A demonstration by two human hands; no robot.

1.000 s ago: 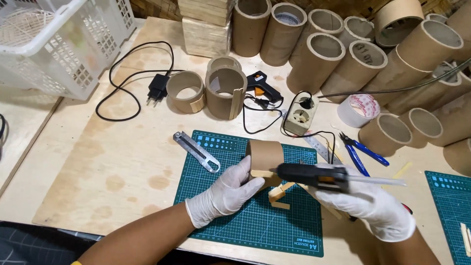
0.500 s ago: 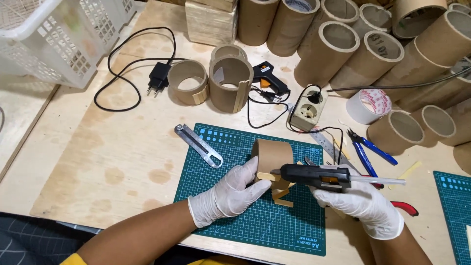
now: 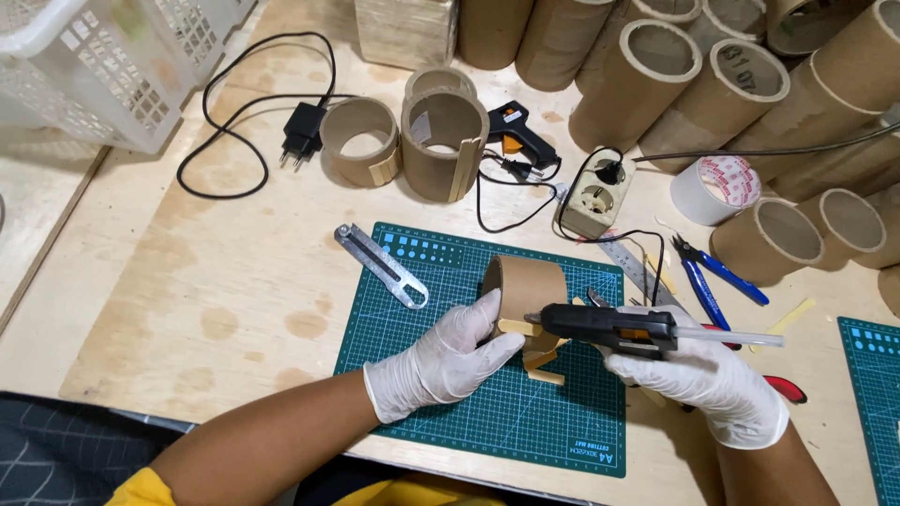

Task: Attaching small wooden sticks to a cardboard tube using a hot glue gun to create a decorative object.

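My left hand [image 3: 441, 361], in a white glove, steadies a short cardboard tube ring [image 3: 525, 290] that stands on the green cutting mat [image 3: 450, 281]. A small wooden strip lies against the ring's near side under my thumb. In my gloved right hand [image 3: 703, 375] is a black hot glue gun [image 3: 609, 328], held level with its nozzle at the strip on the ring. A clear glue stick sticks out of the gun's back end to the right. More wooden strips [image 3: 544, 370] lie on the mat just below the ring.
A metal utility knife [image 3: 382, 266] lies at the mat's left edge. Behind stand two cardboard rings [image 3: 361, 141], a second glue gun [image 3: 516, 136], a power socket [image 3: 595, 197], a tape roll [image 3: 717, 187], blue pliers [image 3: 708, 281] and several tall tubes [image 3: 656, 75]. A white basket [image 3: 94, 66] sits at far left.
The view has shifted slightly closer. My hands stay on the ring and the glue gun, with the nozzle still at the strip.
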